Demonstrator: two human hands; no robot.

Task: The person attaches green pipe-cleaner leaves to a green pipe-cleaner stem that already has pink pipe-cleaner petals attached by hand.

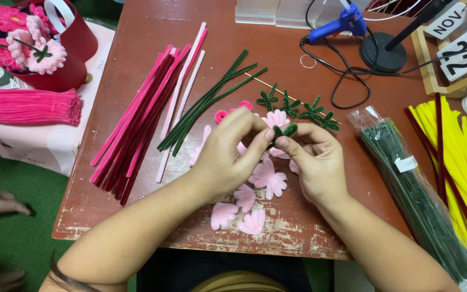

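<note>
Hands pinching green leaf piece

Both forearms rise from the tabletop's near edge and converge over its middle. The left hand curls, thumb and fingertips pinched together (knuckles up) — the right hand faces it, fingertips touching, likewise pinched.

A blue glue gun lies beyond yellow pipe cleaners and a red flower box.

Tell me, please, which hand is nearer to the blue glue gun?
Right. The right hand lies below the blue glue gun; the left hand is farther off, lower-left of it.
</note>
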